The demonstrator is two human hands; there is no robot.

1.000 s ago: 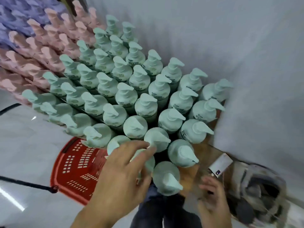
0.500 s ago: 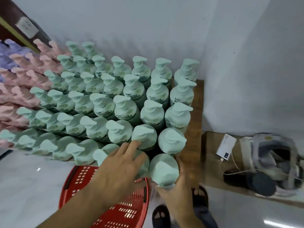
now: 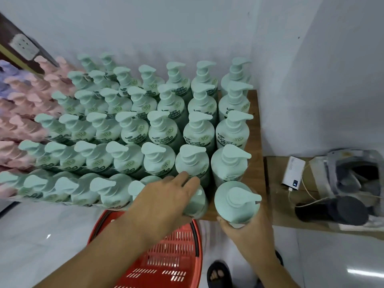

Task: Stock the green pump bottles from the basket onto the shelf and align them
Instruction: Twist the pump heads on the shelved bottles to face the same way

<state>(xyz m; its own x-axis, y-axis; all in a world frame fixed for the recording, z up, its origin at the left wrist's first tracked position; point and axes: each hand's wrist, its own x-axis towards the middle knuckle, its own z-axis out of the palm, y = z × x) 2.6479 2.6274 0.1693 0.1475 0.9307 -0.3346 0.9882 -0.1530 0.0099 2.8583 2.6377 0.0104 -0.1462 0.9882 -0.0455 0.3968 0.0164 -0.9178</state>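
Observation:
Several rows of green pump bottles [image 3: 160,129] fill the wooden shelf [image 3: 256,142], pump heads pointing right. My left hand [image 3: 166,202] lies over the top of a front-row bottle [image 3: 197,202], fingers wrapped on it and hiding its pump. My right hand [image 3: 247,231] grips the front-right corner bottle [image 3: 236,201] from below at the shelf's front edge. The red basket [image 3: 172,260] sits on the floor under my left forearm; its visible part holds no bottles.
Pink bottles [image 3: 27,113] and purple ones stand to the left of the green block. A lower wooden ledge [image 3: 286,206] to the right holds a white power bank [image 3: 293,173], cables and dark gear. White walls close the corner. My sandalled foot [image 3: 219,273] is beside the basket.
The view swung up and left, squaring on the shelf. My right hand came from the ledge onto the corner bottle. My left hand stays on the front-row bottle.

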